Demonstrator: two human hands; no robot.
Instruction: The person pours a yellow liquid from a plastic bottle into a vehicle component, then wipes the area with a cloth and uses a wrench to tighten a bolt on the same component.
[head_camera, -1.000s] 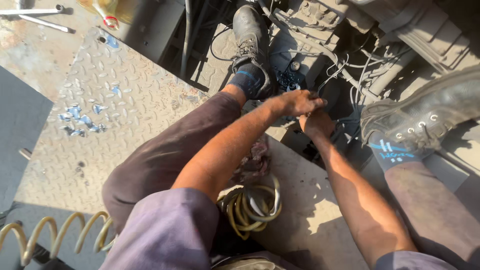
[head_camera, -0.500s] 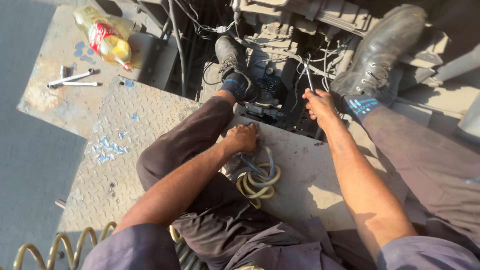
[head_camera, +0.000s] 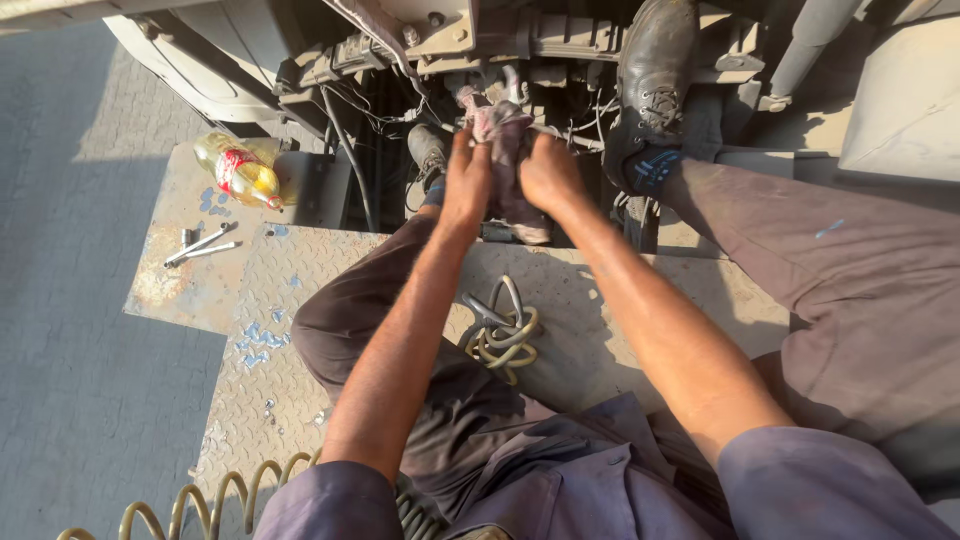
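View: looking down from the head at a seated person's two bare arms, reaching forward over a grey checker-patterned metal deck plate (head_camera: 250, 370) towards vehicle machinery.
Rag: a crumpled, grimy pinkish cloth rag (head_camera: 503, 130), held up between both hands, just in front of the dark tangle of wires and brackets beyond the deck plate's far edge.
Left hand: the left hand (head_camera: 466, 185) is closed on the rag's left side, fingers curled into the cloth.
Right hand: the right hand (head_camera: 550, 172) is closed on the rag's right side, touching the cloth and close to the left hand.
Doing it well: I judge that a firm grip with both hands, keeping the loose cloth clear of the wires, suits this wiping or wringing.
Feet: a worn black boot (head_camera: 655, 85) rests on the machinery, right of the rag.
On the deck plate: a coiled yellowish hose (head_camera: 505, 335) lies between the knees; a yellow plastic bottle with a red label (head_camera: 238, 168) and two small metal tools (head_camera: 205, 245) lie at its far left.
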